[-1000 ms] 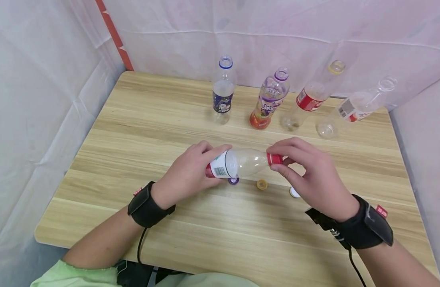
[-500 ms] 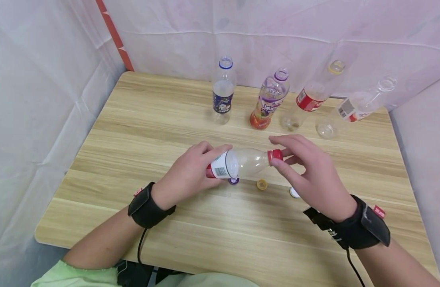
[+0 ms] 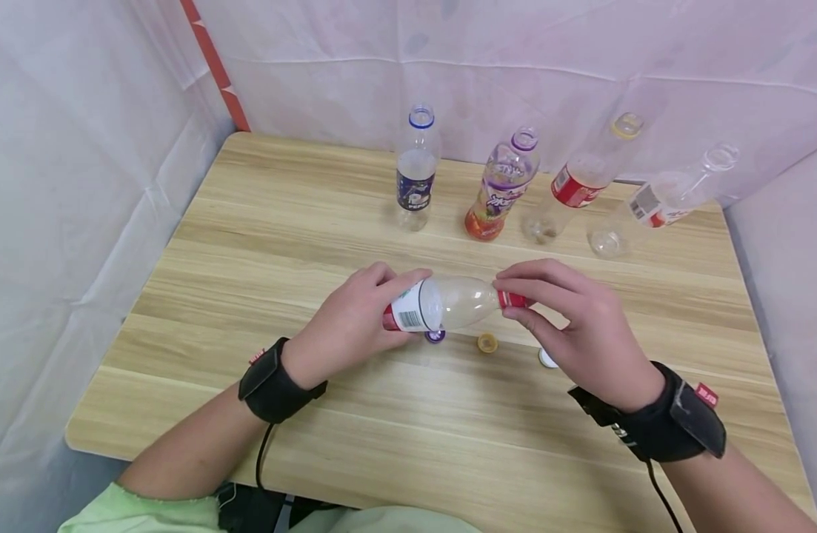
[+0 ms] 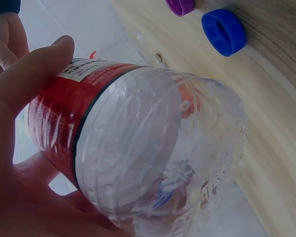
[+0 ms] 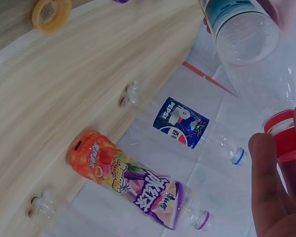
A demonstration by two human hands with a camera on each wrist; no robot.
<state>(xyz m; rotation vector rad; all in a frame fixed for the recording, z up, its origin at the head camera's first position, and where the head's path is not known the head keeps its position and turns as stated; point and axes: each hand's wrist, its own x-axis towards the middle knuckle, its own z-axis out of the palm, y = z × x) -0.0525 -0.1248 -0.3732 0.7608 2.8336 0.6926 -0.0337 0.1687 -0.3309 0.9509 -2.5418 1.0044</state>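
Note:
My left hand (image 3: 348, 314) grips a clear plastic bottle (image 3: 467, 301) round its red and white label, holding it on its side above the table with the neck pointing right. At the neck sits a red cap (image 3: 512, 299), which the thumb and fingertips of my right hand (image 3: 578, 322) pinch. In the right wrist view that red cap (image 5: 286, 139) shows on the bottle's mouth beside a clear gap of ring. The bottle's ridged base (image 4: 207, 148) faces the left wrist camera. Below the bottle lie a purple cap (image 3: 435, 336), a yellow cap (image 3: 487, 343) and a white cap (image 3: 547, 358).
Along the back stand several capless bottles: a Pepsi bottle (image 3: 415, 189), a purple-labelled drink bottle (image 3: 500, 189), a red-labelled bottle (image 3: 575, 185) and another clear bottle (image 3: 661, 200). A blue cap (image 4: 224, 32) lies on the wooden table (image 3: 248, 237). White sheeting (image 3: 315, 89) surrounds the table.
Half a second ago my right index finger was lifted away from the red cap; now the fingers are back round it. The left hand and bottle have stayed put.

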